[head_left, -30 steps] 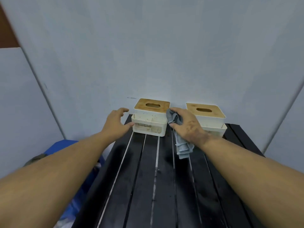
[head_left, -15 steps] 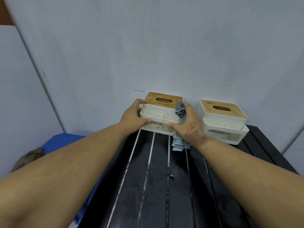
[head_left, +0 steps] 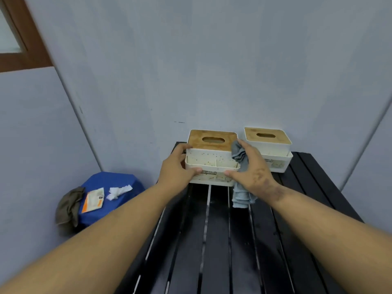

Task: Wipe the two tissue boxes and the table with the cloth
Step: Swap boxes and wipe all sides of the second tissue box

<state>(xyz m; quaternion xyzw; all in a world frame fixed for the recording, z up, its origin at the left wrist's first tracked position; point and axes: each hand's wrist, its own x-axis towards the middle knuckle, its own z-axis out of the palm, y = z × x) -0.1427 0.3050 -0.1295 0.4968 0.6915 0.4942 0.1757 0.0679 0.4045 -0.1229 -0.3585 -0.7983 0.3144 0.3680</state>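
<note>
The near tissue box sits at the far end of the desk, close to the wall, and I have it between both hands. My left hand wraps its left side, thumb across the lower front rim and fingers curled round the back corner. My right hand takes the right side, thumb pressed to the front rim, with the cloth trapped between my palm and the box wall so that its tail hangs onto the desk. I judge the box light and stiff: thin white plastic in two tiers with a wooden lid that may simply rest in place, so I would hold the lower tier rather than the lid. The smooth plastic could slip, though the cloth should add grip on the right. The cloth is soft and limp, and its loose end will drag if I move the box. Right of this box, with a narrow gap between, stands the second tissue box, so there is little room to swing that way. Behind the box the wall leaves hardly any play. Towards me the dark slats run open, the best room for pulling it in; the gaps between slats could catch a corner. Left of the box the desk edge is close, and beyond and below it lies a blue stool carrying a rag, a packet and crumpled tissue.
</note>
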